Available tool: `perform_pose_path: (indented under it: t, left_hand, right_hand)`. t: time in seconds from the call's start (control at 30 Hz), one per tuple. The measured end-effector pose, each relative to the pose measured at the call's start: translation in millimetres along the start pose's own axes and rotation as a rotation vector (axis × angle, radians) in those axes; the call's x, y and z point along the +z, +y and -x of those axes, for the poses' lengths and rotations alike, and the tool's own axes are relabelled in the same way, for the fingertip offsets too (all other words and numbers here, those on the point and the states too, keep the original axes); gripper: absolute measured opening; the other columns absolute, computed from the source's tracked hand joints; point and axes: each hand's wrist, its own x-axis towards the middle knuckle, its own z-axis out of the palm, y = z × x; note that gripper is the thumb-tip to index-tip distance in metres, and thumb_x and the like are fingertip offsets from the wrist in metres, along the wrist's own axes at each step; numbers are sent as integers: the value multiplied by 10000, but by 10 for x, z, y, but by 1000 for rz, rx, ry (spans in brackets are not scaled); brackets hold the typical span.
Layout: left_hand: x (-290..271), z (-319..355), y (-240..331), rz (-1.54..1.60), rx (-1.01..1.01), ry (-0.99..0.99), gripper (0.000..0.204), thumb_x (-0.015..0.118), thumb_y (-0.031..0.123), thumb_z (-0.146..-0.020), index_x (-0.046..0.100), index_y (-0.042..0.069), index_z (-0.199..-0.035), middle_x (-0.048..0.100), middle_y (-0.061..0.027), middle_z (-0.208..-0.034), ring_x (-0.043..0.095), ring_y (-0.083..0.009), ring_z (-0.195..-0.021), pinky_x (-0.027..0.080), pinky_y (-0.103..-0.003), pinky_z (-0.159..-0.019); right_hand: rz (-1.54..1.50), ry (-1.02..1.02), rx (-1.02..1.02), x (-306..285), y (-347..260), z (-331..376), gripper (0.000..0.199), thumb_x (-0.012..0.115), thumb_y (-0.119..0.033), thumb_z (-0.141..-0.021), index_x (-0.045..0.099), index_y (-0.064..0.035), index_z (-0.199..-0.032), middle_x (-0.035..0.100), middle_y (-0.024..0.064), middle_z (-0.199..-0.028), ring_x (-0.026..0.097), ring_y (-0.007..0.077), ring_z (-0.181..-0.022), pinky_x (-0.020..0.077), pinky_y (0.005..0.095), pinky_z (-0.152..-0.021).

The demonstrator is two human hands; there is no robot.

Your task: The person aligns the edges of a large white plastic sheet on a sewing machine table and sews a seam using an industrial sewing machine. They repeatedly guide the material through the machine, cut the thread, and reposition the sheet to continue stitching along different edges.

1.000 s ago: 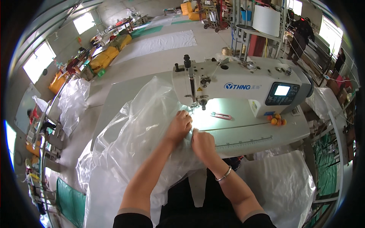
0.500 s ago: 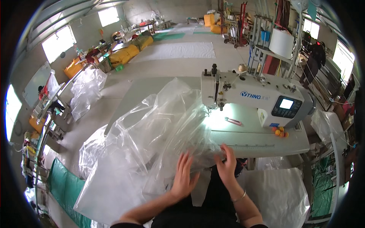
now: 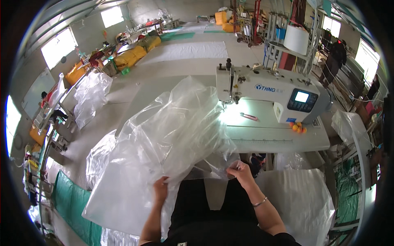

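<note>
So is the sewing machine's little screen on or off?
On: the screen on the sewing machine glows bright against its dark panel.

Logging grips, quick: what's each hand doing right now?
Left hand: closed on the plastic sheet.
Right hand: closed on the same sheet's edge.

1. White sewing table (image 3: pixel 283 141), ahead of and beyond your right hand (image 3: pixel 241 171).
2. On it: white sewing machine (image 3: pixel 271 92), far side; pink tool (image 3: pixel 249 117); small orange balls (image 3: pixel 298 128); clear plastic sheet (image 3: pixel 176 131) draping its left edge.
</note>
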Motion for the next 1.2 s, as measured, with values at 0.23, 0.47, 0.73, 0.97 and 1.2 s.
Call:
perform_pose_path:
  t: [0.23,0.47,0.73,0.97,1.2]
  left_hand:
    - [-1862,-9,1685,265,38,-393,119,589,-72,-758,630,-48,-867,658,-85,-713,620,-124,-610,488,-250,-566]
    - [-1969,21,2130,191,141,-477,172,700,-20,-725,610,-9,-870,631,-38,-639,588,-84,-575,458,-234,-538]
    - [-1653,218,2113,552,57,-765,446,652,376,-868,605,-25,-1057,547,-25,-606,534,-89,-559,430,-243,-566]
    - [-1766,-43,1744,-209,80,-416,455,706,295,-824,582,5,-1152,516,-96,-555,529,-146,-506,414,-263,-513]
    - [-2079,-733,921,-422,327,-193,152,687,134,-742,609,9,-707,560,-170,-640,518,-323,-580,389,-413,-556]
  right_hand:
    - [42,94,68,-399,-23,280,137,682,-30,-808,548,-15,-785,547,27,-590,471,74,-465,376,229,-427]
    - [1048,518,-640,10,-593,347,435,700,-69,-802,487,28,-1168,522,143,-1223,521,198,-1089,452,366,-878]
    - [-711,-90,101,754,-591,73,391,669,-152,-841,510,-43,-1181,582,48,-1064,538,101,-834,427,233,-647]
    - [-551,-511,245,1019,-398,312,131,679,-180,-839,648,-63,-890,579,-20,-777,459,36,-654,342,202,-540]
    - [-250,-875,-10,972,-476,566,268,646,-174,-883,645,-1,-1088,632,59,-1046,565,141,-976,461,270,-811]
